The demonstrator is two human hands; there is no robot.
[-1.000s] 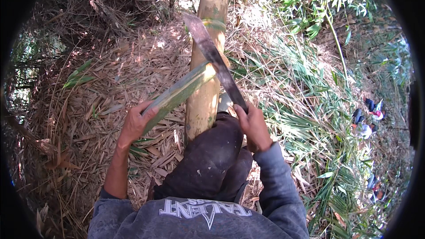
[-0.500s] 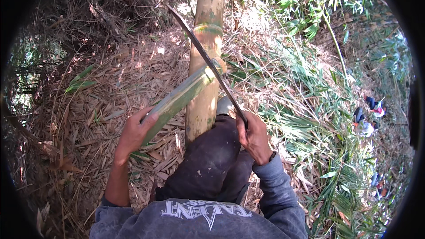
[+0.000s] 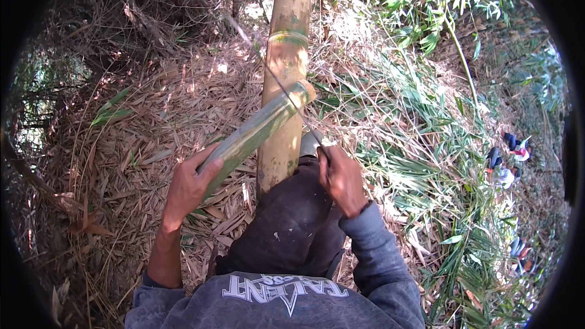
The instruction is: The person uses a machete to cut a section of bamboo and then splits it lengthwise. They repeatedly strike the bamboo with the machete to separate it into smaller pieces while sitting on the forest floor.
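My left hand [image 3: 190,184] is closed around the lower end of a green bamboo piece [image 3: 244,143]. That piece slants up to the right, its pale cut end resting on or just over a thick yellow bamboo pole [image 3: 284,55]. The grip of a long machete is in my closed right hand [image 3: 342,180]. Its thin blade [image 3: 283,89] runs up and to the left, crossing the bamboo piece near the cut end; I cannot tell whether it is touching. Seen nearly edge-on, the blade shows as a narrow line.
The pole runs away from beside my dark-trousered leg [image 3: 283,219]. Dry leaves [image 3: 152,140] litter the ground, with cut green fronds [image 3: 396,164] on the right. Tangled branches [image 3: 164,0] rise at the far left. Several people [image 3: 504,176] are at the right rim.
My right hand has shifted slightly left and up, turning the machete blade from a broader dark face to a thin edge. The bamboo piece has barely moved in my left hand.
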